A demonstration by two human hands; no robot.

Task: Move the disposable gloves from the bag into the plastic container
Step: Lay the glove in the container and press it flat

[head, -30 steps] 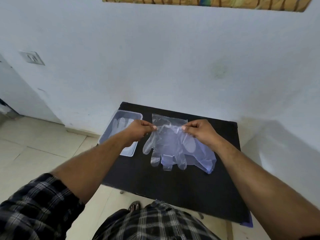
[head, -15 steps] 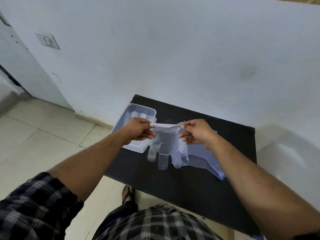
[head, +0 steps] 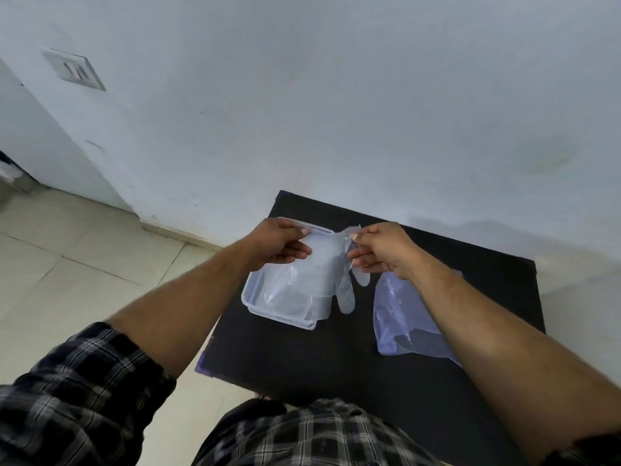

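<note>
A clear disposable glove [head: 331,264] hangs by its cuff between both hands, right above the clear plastic container [head: 255,306] at the left of the black table [head: 336,358]. My left hand [head: 279,243] pinches the cuff's left corner. My right hand [head: 379,247] pinches the right corner. The glove's fingers droop over the container's right rim. The pale blue plastic bag [head: 400,317] lies flat on the table to the right, partly under my right forearm. What lies inside the container is blurred by the glove.
The small black table stands against a white wall [head: 336,112]. Tiled floor [head: 67,280] lies to the left, past the table's left edge. A wall switch [head: 74,69] sits high at the left. My plaid-clad lap is at the bottom.
Both hands carried the glove left, away from the bag and over the container. The bag stays flat on the table. The camera has tilted and shifted as well.
</note>
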